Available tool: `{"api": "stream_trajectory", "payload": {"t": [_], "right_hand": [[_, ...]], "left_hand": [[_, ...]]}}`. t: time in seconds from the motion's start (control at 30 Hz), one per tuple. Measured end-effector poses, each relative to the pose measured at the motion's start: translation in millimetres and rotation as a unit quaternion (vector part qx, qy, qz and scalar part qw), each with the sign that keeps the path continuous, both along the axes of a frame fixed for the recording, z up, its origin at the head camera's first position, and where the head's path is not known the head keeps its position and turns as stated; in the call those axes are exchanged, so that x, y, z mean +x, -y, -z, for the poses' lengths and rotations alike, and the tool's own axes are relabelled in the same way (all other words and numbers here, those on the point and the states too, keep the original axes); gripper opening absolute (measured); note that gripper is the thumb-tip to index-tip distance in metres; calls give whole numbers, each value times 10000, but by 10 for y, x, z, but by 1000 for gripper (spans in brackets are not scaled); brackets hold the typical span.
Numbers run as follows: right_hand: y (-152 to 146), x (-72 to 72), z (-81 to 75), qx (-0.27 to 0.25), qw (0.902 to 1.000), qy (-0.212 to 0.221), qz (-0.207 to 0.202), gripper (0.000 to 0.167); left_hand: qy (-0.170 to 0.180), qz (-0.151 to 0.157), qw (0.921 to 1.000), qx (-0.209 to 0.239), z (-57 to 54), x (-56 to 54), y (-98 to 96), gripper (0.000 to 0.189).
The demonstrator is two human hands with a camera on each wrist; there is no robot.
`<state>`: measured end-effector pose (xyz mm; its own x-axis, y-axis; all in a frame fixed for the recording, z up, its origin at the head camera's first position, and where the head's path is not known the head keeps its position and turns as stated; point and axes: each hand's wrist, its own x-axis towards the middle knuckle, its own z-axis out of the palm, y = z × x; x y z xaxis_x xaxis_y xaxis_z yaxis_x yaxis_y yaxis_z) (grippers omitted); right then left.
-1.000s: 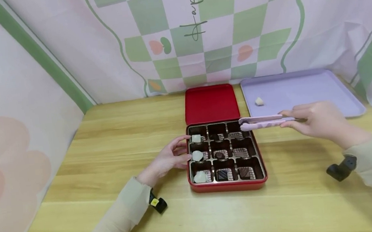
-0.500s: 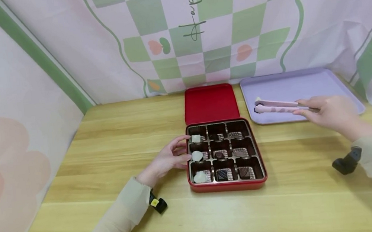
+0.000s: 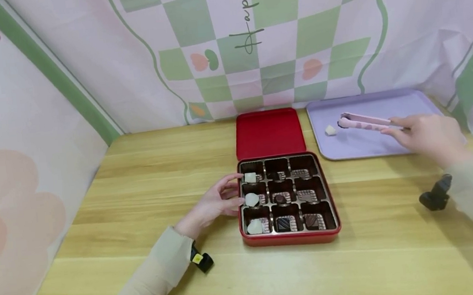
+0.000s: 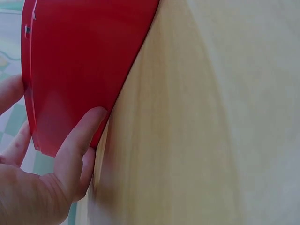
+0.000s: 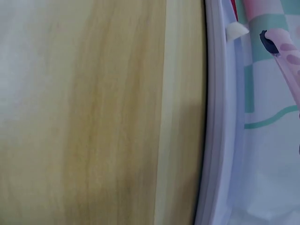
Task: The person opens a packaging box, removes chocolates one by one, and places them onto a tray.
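Observation:
My right hand (image 3: 428, 136) grips a pair of pink tongs (image 3: 364, 122) over the purple tray (image 3: 399, 148). Their dark-edged tips point left and hold nothing. A small white chocolate (image 3: 330, 130) lies on the tray just left of the tips; in the right wrist view the white chocolate (image 5: 236, 31) shows by the rim. My left hand (image 3: 212, 202) rests against the left side of the red tin (image 3: 292, 239), fingertips at its edge; in the left wrist view the thumb touches the tin's wall (image 4: 89, 79). White chocolates (image 3: 252, 199) fill the tin's left column, and dark chocolates (image 3: 284, 224) sit further right.
The tin's red lid (image 3: 269, 134) lies open behind it, next to the tray. A wooden table (image 3: 145, 175) carries everything. A printed curtain (image 3: 277, 34) hangs along the back and sides. Black wrist cameras (image 3: 202, 262) sit on both wrists.
My right hand carried the tongs from the tin's upper right corner to the white chocolate on the tray, then back and right, away from it. The chocolate stays. My left hand has not moved.

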<state>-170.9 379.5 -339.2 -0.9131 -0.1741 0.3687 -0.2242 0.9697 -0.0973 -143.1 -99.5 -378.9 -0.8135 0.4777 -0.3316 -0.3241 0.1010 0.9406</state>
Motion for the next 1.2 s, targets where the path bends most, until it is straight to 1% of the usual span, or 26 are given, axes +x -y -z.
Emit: {"api": "stream_trajectory", "payload": {"t": [0.17,0.27,0.47,0.63,0.73,0.93,1.07,1.2], "right_hand": [[-28,-66,17,124,9983,524,226,50],[-52,-102,47,160,9960,834,281,53],[-53,-151,84,261,9948,980,121,54],[-57,-175,90,368,9908,1290,154,58],[-62,-188,103,340,9907,1310,132,59],[-94,-200,152,239,9942,1042,75,57],[-120,-182,130,167,9940,1059,223,59],[-115,-141,69,132,9930,1107,384,61]], "left_hand": [[-11,-18,10000,27,-13,3,-7,65],[-38,-6,10000,28,-9,2,-6,65],[-50,-43,10000,20,1,-7,-9,64],[-53,-29,10000,2,-1,-2,-7,65],[-49,-13,10000,11,-8,3,-2,65],[-58,11,10000,43,4,-1,1,65],[-51,-10,10000,29,20,-9,1,65],[-42,7,10000,46,19,-10,2,65]]}}
